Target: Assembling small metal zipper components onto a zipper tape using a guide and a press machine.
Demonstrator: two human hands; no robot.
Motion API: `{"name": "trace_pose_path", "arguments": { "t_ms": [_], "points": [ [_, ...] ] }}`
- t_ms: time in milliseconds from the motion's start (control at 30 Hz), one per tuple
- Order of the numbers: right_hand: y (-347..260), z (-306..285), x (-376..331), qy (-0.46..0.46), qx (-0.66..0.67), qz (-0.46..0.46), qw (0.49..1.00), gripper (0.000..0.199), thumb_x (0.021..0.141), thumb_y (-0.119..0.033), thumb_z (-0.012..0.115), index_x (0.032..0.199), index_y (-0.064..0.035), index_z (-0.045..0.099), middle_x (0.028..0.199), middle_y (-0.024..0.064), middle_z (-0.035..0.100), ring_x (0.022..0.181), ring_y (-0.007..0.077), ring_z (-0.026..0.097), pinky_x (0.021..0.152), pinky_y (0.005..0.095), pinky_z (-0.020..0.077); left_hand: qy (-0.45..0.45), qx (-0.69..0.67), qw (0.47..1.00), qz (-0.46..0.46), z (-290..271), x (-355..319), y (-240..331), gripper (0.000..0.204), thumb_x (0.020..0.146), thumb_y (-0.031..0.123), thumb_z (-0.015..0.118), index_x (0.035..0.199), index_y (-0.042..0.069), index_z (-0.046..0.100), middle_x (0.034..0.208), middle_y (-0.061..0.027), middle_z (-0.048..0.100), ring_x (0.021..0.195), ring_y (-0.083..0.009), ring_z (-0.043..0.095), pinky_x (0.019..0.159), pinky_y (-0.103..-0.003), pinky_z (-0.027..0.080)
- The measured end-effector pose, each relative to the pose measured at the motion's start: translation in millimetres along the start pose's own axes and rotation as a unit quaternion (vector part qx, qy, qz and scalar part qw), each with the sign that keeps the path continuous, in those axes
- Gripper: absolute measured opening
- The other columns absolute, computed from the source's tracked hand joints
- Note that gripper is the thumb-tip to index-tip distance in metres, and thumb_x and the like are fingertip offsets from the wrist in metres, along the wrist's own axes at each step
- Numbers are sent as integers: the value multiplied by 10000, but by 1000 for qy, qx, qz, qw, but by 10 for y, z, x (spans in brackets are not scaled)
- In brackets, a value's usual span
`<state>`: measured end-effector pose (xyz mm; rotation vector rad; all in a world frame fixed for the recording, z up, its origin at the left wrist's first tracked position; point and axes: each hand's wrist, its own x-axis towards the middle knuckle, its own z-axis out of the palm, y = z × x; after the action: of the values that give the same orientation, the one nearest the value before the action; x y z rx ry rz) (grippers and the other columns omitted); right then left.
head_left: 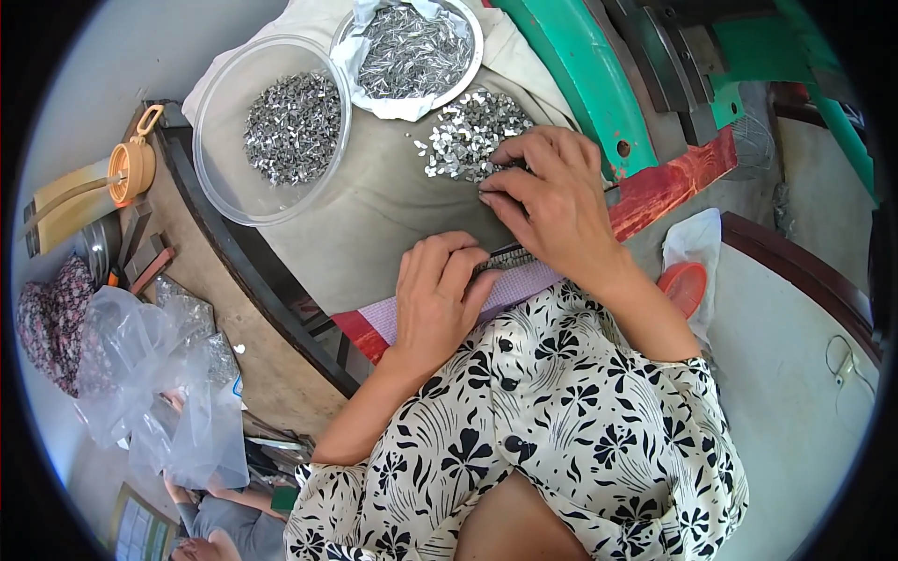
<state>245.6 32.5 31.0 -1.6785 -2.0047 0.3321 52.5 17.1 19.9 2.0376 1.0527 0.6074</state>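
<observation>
My left hand (435, 297) is at the near edge of a grey-green cloth (374, 252), fingers curled. Its thumb and index finger close on one end of a narrow dark ridged strip (513, 257) lying along that edge. My right hand (554, 192) reaches over the near right side of a loose pile of small shiny metal pieces (472, 131). Its thumb and forefinger are drawn together there; whatever is between them is hidden or too small to make out.
Beyond the pile stands a white bowl (479, 47) of thin metal slivers. A clear round tub (208, 178) with dark metal bits is left of it. Green machinery (599, 79) borders the right. Plastic bags (159, 374) hang at left; a person (234, 528) appears lower left.
</observation>
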Motion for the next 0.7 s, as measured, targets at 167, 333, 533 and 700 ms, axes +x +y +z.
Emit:
{"name": "trace_pose_path", "arguments": {
  "t_ms": [167,333,533,700],
  "points": [
    [-10,-15,37,-14,11,13,1000,100,743,-114,752,829,-72,722,1041,32,617,1076,265,541,951,428,388,9,5,1000,7,-4,-33,-11,217,726,37,805,904,41,682,1059,-92,642,924,-290,605,788,-382,472],
    [-40,11,73,-7,-17,-15,1000,100,748,-112,739,824,-60,700,1026,43,610,1055,276,537,946,428,402,4,23,999,26,-5,-38,-16,210,734,34,795,912,40,685,1058,-91,642,918,-285,608,788,-384,462],
    [-10,2,78,-4,20,-8,1000,106,751,-105,732,837,-71,679,1028,42,611,1051,277,540,939,426,407,-2,35,999,37,-3,-26,-3,251,748,47,782,967,57,661,1051,-81,637,919,-285,606,794,-388,450],
    [12,-177,-170,-16,85,-25,996,121,750,-101,743,827,-93,649,1044,28,613,1057,277,552,938,432,393,-5,52,998,43,13,-29,-25,240,759,66,774,967,59,652,1053,-72,632,913,-278,599,805,-391,445]
  ]
}}
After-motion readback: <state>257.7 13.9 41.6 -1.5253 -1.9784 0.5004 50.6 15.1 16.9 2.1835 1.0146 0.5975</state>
